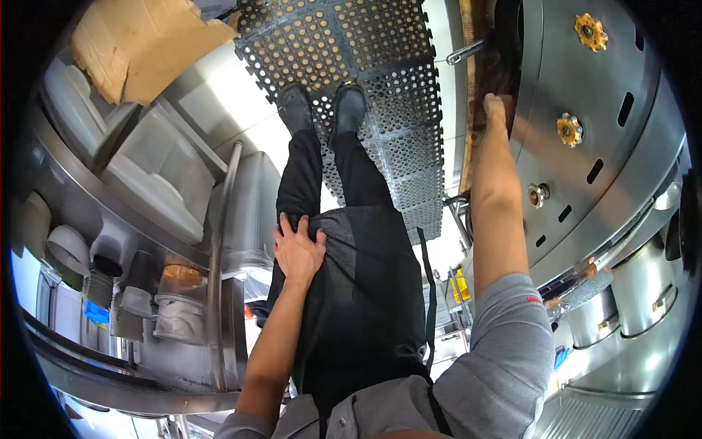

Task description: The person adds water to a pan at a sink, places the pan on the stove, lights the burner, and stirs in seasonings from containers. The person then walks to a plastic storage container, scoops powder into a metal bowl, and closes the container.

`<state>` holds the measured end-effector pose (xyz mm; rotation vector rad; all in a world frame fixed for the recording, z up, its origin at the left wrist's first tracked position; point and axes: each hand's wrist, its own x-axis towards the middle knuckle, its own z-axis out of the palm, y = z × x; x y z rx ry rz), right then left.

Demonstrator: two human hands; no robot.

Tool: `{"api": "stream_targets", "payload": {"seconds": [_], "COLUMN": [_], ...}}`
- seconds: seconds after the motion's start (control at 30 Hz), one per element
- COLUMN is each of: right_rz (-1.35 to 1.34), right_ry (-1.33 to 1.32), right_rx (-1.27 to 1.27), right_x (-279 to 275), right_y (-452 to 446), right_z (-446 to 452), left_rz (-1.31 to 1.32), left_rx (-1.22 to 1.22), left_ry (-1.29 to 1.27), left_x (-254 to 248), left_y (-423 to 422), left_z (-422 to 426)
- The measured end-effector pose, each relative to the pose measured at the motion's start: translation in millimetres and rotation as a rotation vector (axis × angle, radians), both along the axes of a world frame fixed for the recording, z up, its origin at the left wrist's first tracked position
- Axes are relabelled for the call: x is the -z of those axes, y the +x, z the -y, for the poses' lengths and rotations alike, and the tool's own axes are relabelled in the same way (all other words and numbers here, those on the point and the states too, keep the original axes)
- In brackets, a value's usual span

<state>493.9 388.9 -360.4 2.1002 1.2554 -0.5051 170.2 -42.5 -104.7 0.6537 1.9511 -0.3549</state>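
Two hands are observed. The left hand (pixel 298 250) is laid palm down near the upper left edge of one black apron (pixel 365 293), at the centre of the frame, with its fingers spread apart; nothing is seen gripped by it. The right hand (pixel 496 107) is extended to the upper right, at a dark opening (pixel 504 58) beside a steel panel (pixel 563 80). Its fingers are partly hidden, and it cannot be told whether they are clamped on anything.

On the panel, three knobs are counted: two yellow, the upper knob (pixel 590 33) and the middle knob (pixel 570 129), and one silver-toned, the lower knob (pixel 538 195). At least four dark slots (pixel 595 171) are noted. One metal handle (pixel 465 53) is seen just above the right hand.

Two dark shoes (pixel 350 107) are planted on a perforated black mat (pixel 395 110) at the top centre. One torn piece of cardboard (pixel 150 44) is noted at the upper left, above two pale lidded bins (pixel 161 172). Below these, several containers (pixel 180 318) are stored; their exact number cannot be told. Two steel pots (pixel 643 285) are recorded at the lower right.
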Motion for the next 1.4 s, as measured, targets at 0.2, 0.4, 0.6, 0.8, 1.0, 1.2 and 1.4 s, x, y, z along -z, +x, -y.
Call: {"api": "stream_targets", "payload": {"seconds": [0.2,0.4,0.6,0.8,1.0,1.2,1.4], "right_rz": [-0.525,-0.396,-0.520,-0.932,-0.961,-0.328,-0.668], "right_ry": [0.353,0.764,0.436,0.614,1.053,0.959,0.770], "right_rx": [0.503,0.241,0.182,0.213,-0.062,0.360,0.632], "right_x": [-45.3,-136.1,-258.2,-418.6,-550.5,-531.4,-516.3], "right_y": [-75.2,-159.2,-166.8,-199.5,-109.7,-36.8,-10.9], "right_z": [-12.8,85.4,258.6,367.6,287.9,164.2,108.3], "left_rz": [-0.033,0.006,-0.044,0.705,0.974,0.493,-0.374], "left_rx": [0.022,-0.084,0.141,-0.416,-0.950,-0.230,0.628], "left_ry": [0.038,0.101,0.464,0.391,0.228,0.294,0.557], "left_x": [-6.0,-17.2,-76.0,-167.0,-190.2,-202.6,-246.7], "left_y": [-9.5,-12.3,-16.6,13.5,-71.4,-119.1,-136.5], "left_z": [5.4,23.8,-37.9,-95.6,-106.6,-77.6,-56.1]}}
